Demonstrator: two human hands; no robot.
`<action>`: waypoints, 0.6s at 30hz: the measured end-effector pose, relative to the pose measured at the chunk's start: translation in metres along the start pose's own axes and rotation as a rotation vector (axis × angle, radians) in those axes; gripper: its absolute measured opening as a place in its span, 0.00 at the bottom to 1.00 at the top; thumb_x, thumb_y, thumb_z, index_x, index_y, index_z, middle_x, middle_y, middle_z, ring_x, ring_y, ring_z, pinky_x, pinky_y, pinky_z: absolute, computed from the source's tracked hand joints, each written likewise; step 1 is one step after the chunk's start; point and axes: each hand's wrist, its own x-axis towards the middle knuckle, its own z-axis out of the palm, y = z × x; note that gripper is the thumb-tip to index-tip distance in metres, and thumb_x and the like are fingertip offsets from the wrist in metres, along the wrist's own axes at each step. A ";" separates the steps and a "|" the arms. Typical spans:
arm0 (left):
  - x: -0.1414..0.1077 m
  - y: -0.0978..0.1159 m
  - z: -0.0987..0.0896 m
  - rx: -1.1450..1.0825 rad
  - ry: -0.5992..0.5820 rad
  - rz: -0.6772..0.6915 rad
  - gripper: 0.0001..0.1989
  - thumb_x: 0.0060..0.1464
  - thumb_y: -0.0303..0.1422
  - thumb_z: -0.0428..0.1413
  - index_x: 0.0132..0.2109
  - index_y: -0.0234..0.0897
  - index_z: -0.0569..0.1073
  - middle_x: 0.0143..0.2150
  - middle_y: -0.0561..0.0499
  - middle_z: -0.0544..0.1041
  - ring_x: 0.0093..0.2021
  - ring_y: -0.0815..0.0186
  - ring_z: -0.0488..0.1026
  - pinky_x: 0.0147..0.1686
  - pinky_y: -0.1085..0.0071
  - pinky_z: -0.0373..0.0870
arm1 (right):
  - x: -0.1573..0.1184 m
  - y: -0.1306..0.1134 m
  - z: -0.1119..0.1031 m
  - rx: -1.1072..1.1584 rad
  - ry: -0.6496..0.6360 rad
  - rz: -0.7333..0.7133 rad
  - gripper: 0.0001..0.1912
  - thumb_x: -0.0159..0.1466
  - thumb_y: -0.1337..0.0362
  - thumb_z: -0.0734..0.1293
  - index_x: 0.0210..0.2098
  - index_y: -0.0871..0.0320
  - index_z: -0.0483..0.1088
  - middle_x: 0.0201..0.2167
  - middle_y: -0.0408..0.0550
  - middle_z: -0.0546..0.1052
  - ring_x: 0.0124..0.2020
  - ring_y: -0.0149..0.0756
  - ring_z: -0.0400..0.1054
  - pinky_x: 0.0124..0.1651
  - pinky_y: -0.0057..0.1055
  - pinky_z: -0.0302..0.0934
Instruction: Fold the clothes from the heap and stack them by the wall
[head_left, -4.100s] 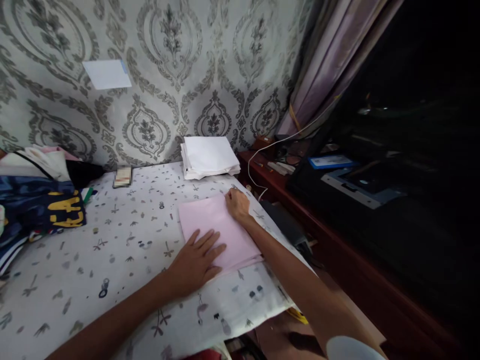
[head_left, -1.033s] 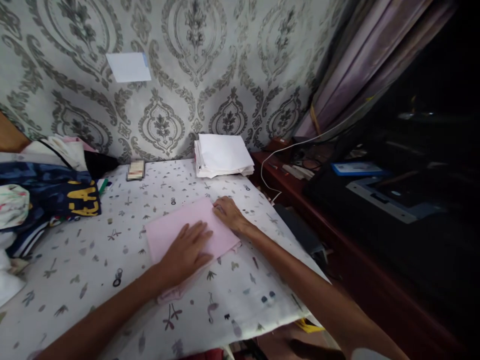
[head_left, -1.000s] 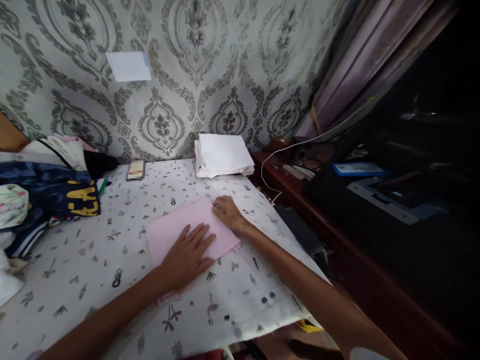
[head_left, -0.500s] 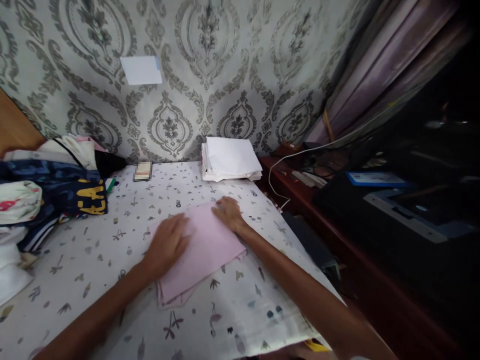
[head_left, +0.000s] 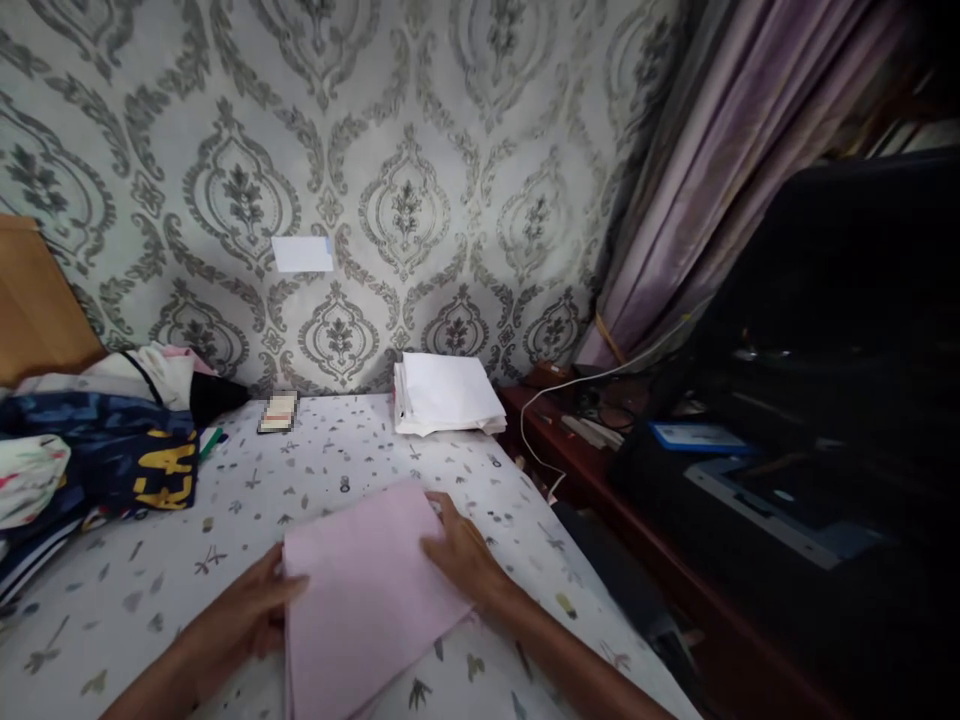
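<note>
A folded pink cloth (head_left: 367, 600) lies on the patterned bedsheet (head_left: 247, 490) right in front of me. My left hand (head_left: 266, 605) is at its left edge, thumb on top and the other fingers curled at or under the side. At the upper right edge my right hand (head_left: 465, 550) grips the cloth, its thumb over the top face and its fingers along the rim. The cloth's upper face looks smooth and flat, and its near end runs out of the bottom of the view.
A stack of white papers (head_left: 446, 390) stands at the bed's far edge. Farther left are a small blurred card-like item (head_left: 279, 411) and a heap of clothes (head_left: 97, 440). Along the right runs a dark red table (head_left: 577, 450) with a white cable (head_left: 525, 430) and a black case-like object (head_left: 825, 330).
My view has tilted up. The left hand has gone from resting on top of the cloth to holding its left edge. My right hand stays at the right edge.
</note>
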 end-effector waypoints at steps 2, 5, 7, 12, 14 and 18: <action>-0.001 -0.007 0.006 -0.046 -0.030 -0.053 0.50 0.35 0.45 0.71 0.65 0.49 0.61 0.55 0.43 0.78 0.51 0.48 0.77 0.44 0.58 0.75 | -0.008 0.004 -0.004 0.025 -0.001 0.001 0.33 0.58 0.68 0.61 0.63 0.51 0.57 0.45 0.47 0.76 0.48 0.43 0.71 0.50 0.37 0.62; 0.011 0.005 0.014 -0.040 -0.060 -0.016 0.57 0.32 0.41 0.72 0.69 0.49 0.55 0.57 0.43 0.76 0.54 0.48 0.75 0.45 0.61 0.74 | -0.006 0.010 -0.018 0.071 0.050 0.007 0.33 0.58 0.66 0.60 0.64 0.52 0.58 0.39 0.45 0.75 0.42 0.42 0.71 0.44 0.37 0.64; 0.027 0.031 0.024 0.022 -0.071 0.080 0.56 0.34 0.41 0.71 0.69 0.48 0.54 0.56 0.43 0.77 0.52 0.49 0.76 0.42 0.63 0.74 | 0.007 0.012 -0.037 0.093 0.126 -0.016 0.33 0.59 0.64 0.61 0.65 0.52 0.58 0.37 0.45 0.74 0.37 0.41 0.70 0.40 0.35 0.64; 0.104 0.138 0.067 0.250 -0.074 0.463 0.48 0.39 0.39 0.66 0.67 0.46 0.56 0.47 0.47 0.79 0.44 0.55 0.76 0.33 0.70 0.69 | 0.076 0.004 -0.120 -0.044 0.455 -0.198 0.29 0.62 0.62 0.60 0.62 0.59 0.61 0.44 0.50 0.75 0.42 0.42 0.70 0.44 0.35 0.65; 0.150 0.179 0.086 0.301 -0.054 0.578 0.48 0.40 0.38 0.64 0.67 0.45 0.54 0.43 0.48 0.78 0.40 0.56 0.76 0.33 0.68 0.70 | 0.111 -0.001 -0.156 -0.163 0.554 -0.222 0.29 0.64 0.65 0.58 0.64 0.59 0.60 0.50 0.53 0.75 0.46 0.42 0.70 0.49 0.36 0.64; 0.244 0.211 0.113 0.419 0.031 0.636 0.46 0.44 0.35 0.61 0.67 0.42 0.49 0.48 0.44 0.74 0.44 0.54 0.75 0.39 0.62 0.72 | 0.180 -0.001 -0.184 -0.481 0.602 0.010 0.28 0.65 0.67 0.59 0.65 0.59 0.62 0.60 0.59 0.70 0.58 0.50 0.65 0.60 0.45 0.58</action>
